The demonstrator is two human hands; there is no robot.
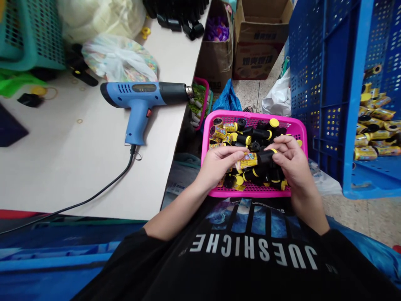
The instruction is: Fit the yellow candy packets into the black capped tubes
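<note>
A small black tube with a yellow end (265, 159) is between my hands, above the pink basket (250, 194). A printed yellow sleeve (249, 160) covers its left part. My left hand (217, 165) pinches the sleeve end between thumb and fingers. On the other side, my right hand (291, 161) grips the tube near its yellow end, fingers curled. Below them the basket holds many similar black tubes with yellow ends, and some at its left side wear yellow printed sleeves (219, 132).
A blue heat gun (140, 98) lies on the white table (78, 167) to the left, its nozzle at the edge and its cord running frontward. A blue crate (347, 125) with yellow-sleeved tubes (376, 125) stands at right. Behind are cardboard boxes (260, 46).
</note>
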